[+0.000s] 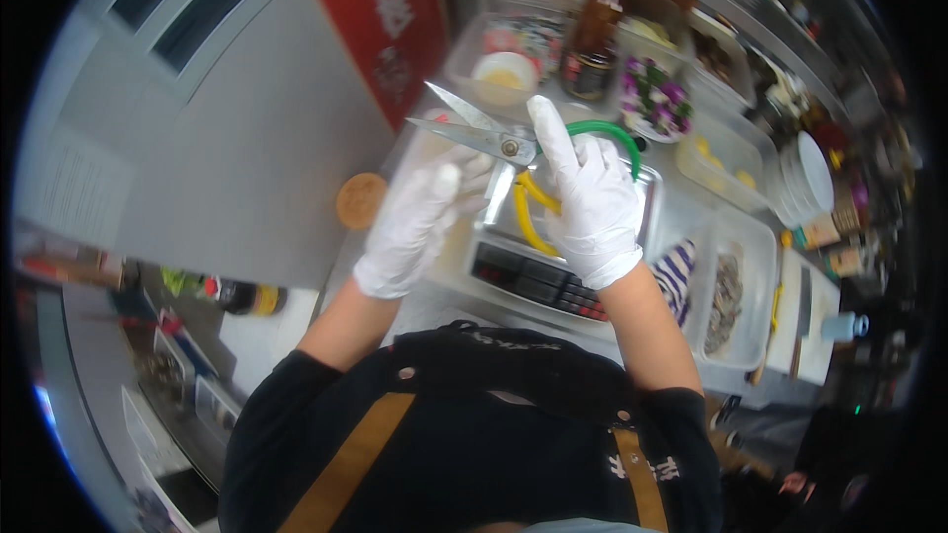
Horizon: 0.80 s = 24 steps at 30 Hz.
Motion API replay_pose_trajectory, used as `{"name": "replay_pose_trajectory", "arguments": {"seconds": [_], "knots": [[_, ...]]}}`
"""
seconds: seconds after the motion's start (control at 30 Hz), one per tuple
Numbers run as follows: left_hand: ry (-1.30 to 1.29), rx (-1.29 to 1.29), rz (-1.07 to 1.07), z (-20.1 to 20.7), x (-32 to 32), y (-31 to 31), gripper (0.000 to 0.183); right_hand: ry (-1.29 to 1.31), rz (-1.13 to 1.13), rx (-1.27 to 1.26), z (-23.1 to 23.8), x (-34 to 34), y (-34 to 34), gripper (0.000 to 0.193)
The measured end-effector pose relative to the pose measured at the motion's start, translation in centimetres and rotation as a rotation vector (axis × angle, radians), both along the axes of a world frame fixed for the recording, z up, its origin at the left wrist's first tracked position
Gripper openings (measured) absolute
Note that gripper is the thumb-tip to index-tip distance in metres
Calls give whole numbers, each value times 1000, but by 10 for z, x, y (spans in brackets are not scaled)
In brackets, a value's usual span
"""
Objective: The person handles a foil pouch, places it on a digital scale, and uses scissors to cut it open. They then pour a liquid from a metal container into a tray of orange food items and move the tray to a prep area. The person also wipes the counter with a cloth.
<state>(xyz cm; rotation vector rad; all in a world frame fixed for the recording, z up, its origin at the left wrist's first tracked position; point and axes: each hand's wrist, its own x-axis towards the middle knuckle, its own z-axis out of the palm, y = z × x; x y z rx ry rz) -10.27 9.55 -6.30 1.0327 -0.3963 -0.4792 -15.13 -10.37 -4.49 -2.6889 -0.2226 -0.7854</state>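
My right hand, in a white glove, holds a pair of scissors with one green and one yellow handle. Its index finger is raised beside the pivot. The metal blades stand apart and point to the left. Just below the blades is my left hand, also gloved, its fingers stretched out toward them; I see nothing in it. Under the scissors sits a kitchen scale with a steel pan and a dark key panel.
A brown sauce bottle stands behind the scale. On the right are a tub of purple-and-green leaves, a clear bin with yellow pieces, a bin of greyish food and a striped cloth. A grey panel rises at left.
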Motion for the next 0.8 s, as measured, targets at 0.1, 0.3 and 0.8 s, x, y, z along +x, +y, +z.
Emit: {"name": "replay_pose_trajectory", "arguments": {"seconds": [0.1, 0.3, 0.8], "knots": [[71, -145, 134, -8, 18, 42, 38, -48, 7, -97, 3, 23, 65, 85], [311, -311, 393, -26, 50, 142, 12, -10, 73, -211, -12, 58, 175, 81], [259, -486, 117, -140, 94, 438, 57, 282, 278, 299, -29, 62, 206, 75]]}}
